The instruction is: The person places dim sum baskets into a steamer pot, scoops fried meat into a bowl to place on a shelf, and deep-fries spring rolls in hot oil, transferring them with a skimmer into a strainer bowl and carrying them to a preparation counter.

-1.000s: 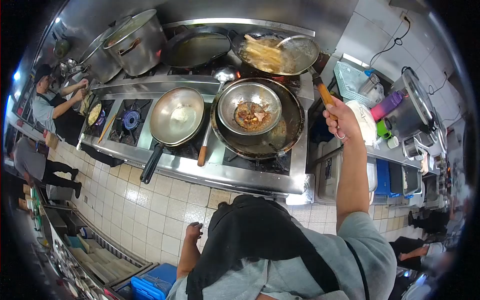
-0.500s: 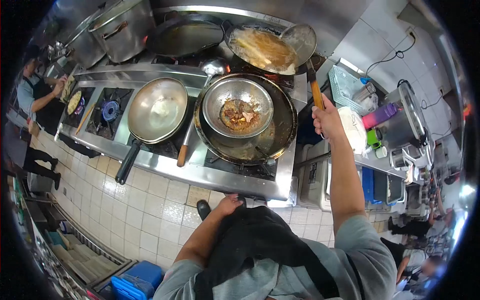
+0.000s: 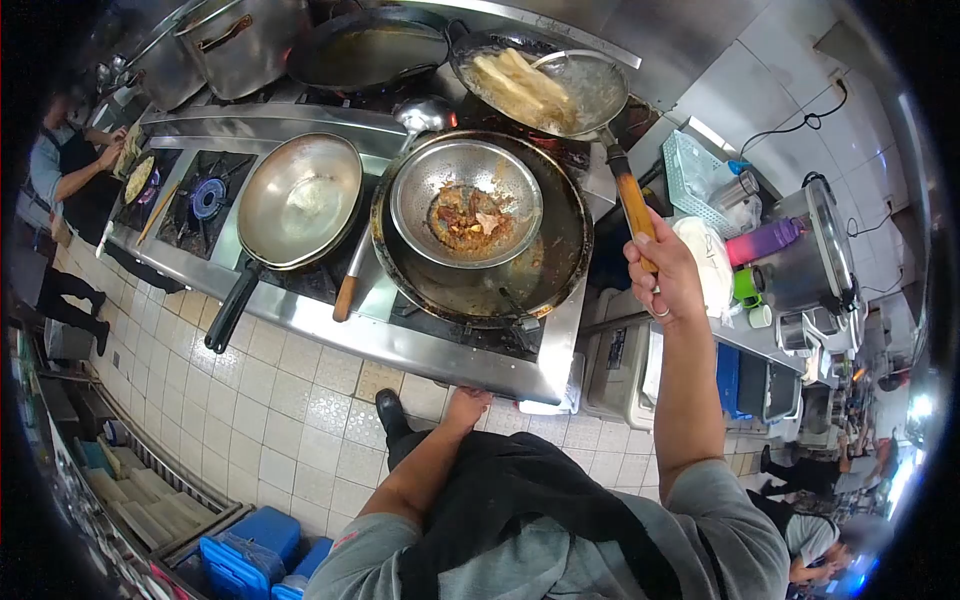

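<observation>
Head view — right hand grip wraps skimmer handle; left hand hangs loose.

We see a long-handled skimmer at the far right of the stove. Its round wire-mesh bowl sits tilted in the far wok, a dark round pan holding bubbling oil. Several pale golden fried strips lie side by side across the left part of the mesh, lifted at the oil's surface. The skimmer's wooden handle, orange-brown with a dark metal neck, slopes down and toward us to the right, past the wok's rim.
</observation>
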Demonstrator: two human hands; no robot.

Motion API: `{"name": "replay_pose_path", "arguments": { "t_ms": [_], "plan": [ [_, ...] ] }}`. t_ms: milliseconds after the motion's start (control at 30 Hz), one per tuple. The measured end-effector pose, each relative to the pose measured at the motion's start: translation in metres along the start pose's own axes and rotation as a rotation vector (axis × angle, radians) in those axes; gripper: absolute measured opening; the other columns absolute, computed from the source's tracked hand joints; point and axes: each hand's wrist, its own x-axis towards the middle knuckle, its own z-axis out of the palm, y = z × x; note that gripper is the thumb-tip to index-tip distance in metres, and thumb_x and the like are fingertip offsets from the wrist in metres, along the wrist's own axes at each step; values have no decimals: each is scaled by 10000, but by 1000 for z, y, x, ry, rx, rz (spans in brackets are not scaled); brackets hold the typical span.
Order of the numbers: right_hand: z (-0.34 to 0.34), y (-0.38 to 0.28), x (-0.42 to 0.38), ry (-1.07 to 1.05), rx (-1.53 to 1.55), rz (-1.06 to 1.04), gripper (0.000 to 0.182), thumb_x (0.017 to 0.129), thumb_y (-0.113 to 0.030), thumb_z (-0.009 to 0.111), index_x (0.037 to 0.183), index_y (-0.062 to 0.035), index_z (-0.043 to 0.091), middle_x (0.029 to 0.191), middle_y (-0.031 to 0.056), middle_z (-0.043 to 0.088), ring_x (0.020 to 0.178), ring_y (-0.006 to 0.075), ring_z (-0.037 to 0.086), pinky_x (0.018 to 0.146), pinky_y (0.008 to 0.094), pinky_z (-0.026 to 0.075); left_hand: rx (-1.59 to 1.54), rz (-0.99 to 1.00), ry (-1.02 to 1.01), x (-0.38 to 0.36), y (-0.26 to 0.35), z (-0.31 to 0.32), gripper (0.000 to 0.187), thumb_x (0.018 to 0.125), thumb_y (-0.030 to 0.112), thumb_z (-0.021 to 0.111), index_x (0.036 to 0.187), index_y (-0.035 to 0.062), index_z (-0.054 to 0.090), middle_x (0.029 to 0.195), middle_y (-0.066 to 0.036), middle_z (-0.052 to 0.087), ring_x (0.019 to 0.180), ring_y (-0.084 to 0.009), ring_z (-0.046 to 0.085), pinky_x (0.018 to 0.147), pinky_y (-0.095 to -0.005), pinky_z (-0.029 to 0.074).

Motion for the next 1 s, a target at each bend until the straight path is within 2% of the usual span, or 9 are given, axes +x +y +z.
{"name": "replay_pose_path", "arguments": {
  "t_ms": [67, 433, 600, 700, 767, 800, 833, 900, 1000],
  "plan": [
    [-1, 0, -6, 37, -51, -26, 526, 871, -93, 477, 1356, -113, 275, 740, 34, 471, 411, 38, 356, 312, 155, 285, -241, -70, 27, -1, -3, 1, 226, 795, 72, 586, 999, -15, 543, 906, -99, 623, 812, -188, 611, 670, -283, 504],
    [-20, -6, -15, 232, -357, -238, 602, 842, -58, 508, 1388, -84, 255, 688, 32, 480, 395, 57, 380, 325, 211, 319, -360, -115, 19, -1, -5, -1, 152, 844, 53, 543, 992, 19, 545, 926, -105, 614, 811, -195, 615, 705, -299, 517],
    [-28, -6, 8, 313, -553, -247, 608, 849, -50, 496, 1398, -147, 255, 684, 31, 487, 409, 62, 393, 329, 217, 327, -300, -120, -33, -2, 0, -9, 156, 839, 89, 578, 973, 17, 547, 931, -93, 609, 804, -186, 610, 680, -300, 507],
    [-23, 2, 29, 334, -608, -220, 601, 853, -49, 485, 1396, -146, 247, 696, 27, 473, 411, 67, 378, 330, 215, 311, -206, -157, -18, -15, 13, -17, 295, 812, 158, 637, 1043, 0, 543, 925, -86, 610, 796, -172, 606, 663, -289, 497],
    [-17, 7, 47, 235, -414, -112, 599, 851, -53, 491, 1390, -165, 256, 682, 18, 457, 410, 72, 373, 334, 216, 310, -103, -279, 80, -25, 22, -31, 455, 763, 205, 690, 1150, 30, 525, 934, -71, 608, 792, -153, 598, 658, -282, 495],
    [-14, 9, 56, 166, -288, -111, 444, 850, -55, 486, 1276, -103, 372, 672, 13, 445, 413, 69, 370, 330, 212, 306, -98, -274, 89, -23, 5, -53, 455, 763, 205, 690, 1150, 30, 525, 934, -71, 608, 792, -153, 598, 658, -282, 495],
    [-12, 11, 67, 160, -279, -114, 444, 850, -55, 486, 1276, -103, 372, 672, 13, 445, 413, 69, 370, 330, 212, 306, 168, 12, -20, -16, -33, -88, 498, 755, 229, 690, 1176, 30, 513, 953, -85, 612, 818, -176, 604, 676, -300, 500],
    [-10, 15, 90, 52, -104, -98, 197, 853, -54, 462, 1049, -58, 440, 663, 21, 449, 421, 78, 399, 328, 229, 331, 498, 177, -14, -21, -79, -144, 529, 748, 274, 681, 1173, 5, 516, 987, -126, 616, 884, -227, 607, 723, -336, 503],
    [-7, 18, 115, -24, 19, -123, 115, 855, -59, 474, 959, -59, 426, 669, 23, 457, 431, 75, 401, 334, 227, 334, 657, 29, 304, -77, -95, -194, 531, 751, 303, 660, 1117, -61, 537, 1028, -194, 601, 959, -269, 595, 764, -361, 502]
  ]
}}
